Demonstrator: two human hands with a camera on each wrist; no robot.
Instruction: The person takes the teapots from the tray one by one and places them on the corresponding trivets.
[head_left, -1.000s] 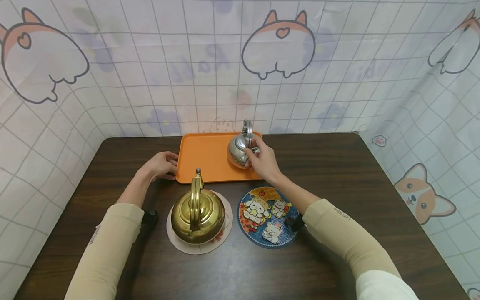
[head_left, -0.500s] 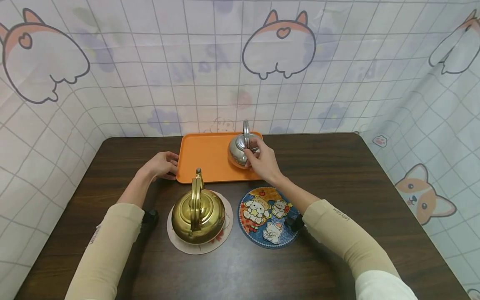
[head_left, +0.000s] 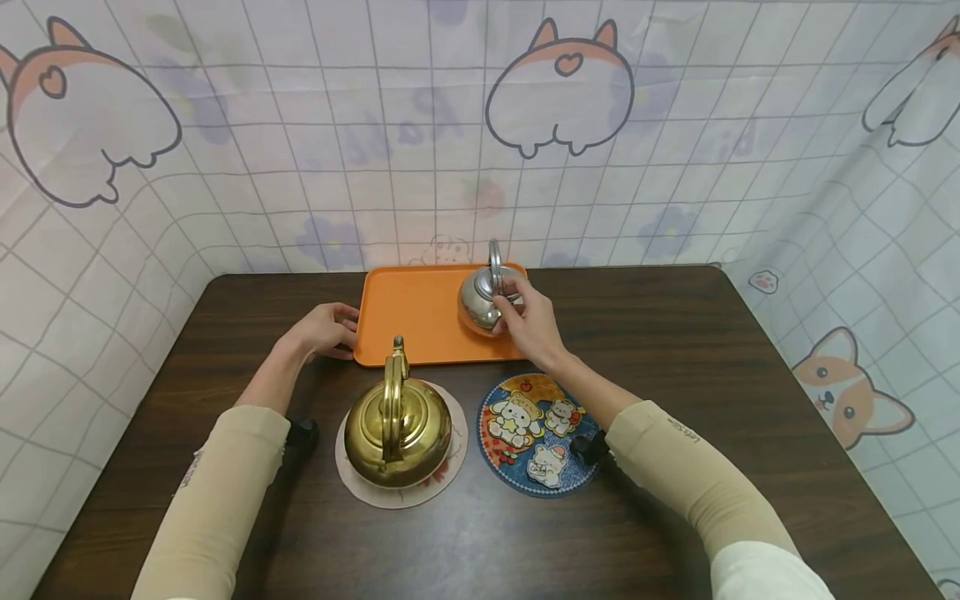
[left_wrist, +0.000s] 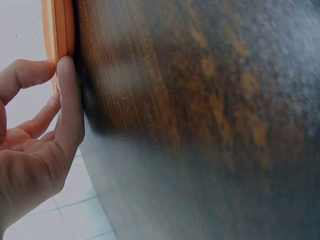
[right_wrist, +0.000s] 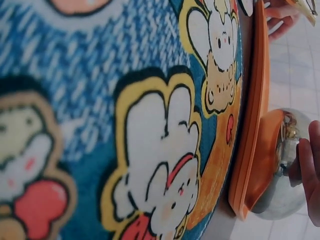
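Observation:
A silver kettle [head_left: 477, 302] with an upright handle stands at the right end of an orange tray [head_left: 408, 321]. My right hand [head_left: 531, 325] pinches the kettle low at its handle, thumb on the near side; the exact contact is partly hidden. In the right wrist view its fingers lie against the shiny body. At the tray's left end my left hand [head_left: 324, 331] holds the rim. Up close in the left wrist view, the thumb and forefinger meet the orange edge [left_wrist: 62, 30]. A gold kettle [head_left: 397, 433] sits nearer on a pale round mat [head_left: 442, 471], touched by neither hand.
Below my right forearm lies a blue round mat [head_left: 525, 479] with cartoon animals. The dark wooden table [head_left: 637, 333] meets a white grid-patterned cloth [head_left: 420, 167] behind the tray and at both sides. Black wrist cameras hang under both sleeves.
Within the last second the silver kettle has turned slightly, so its handle looks narrower now. My right hand stays at it, and my left hand keeps its place on the tray.

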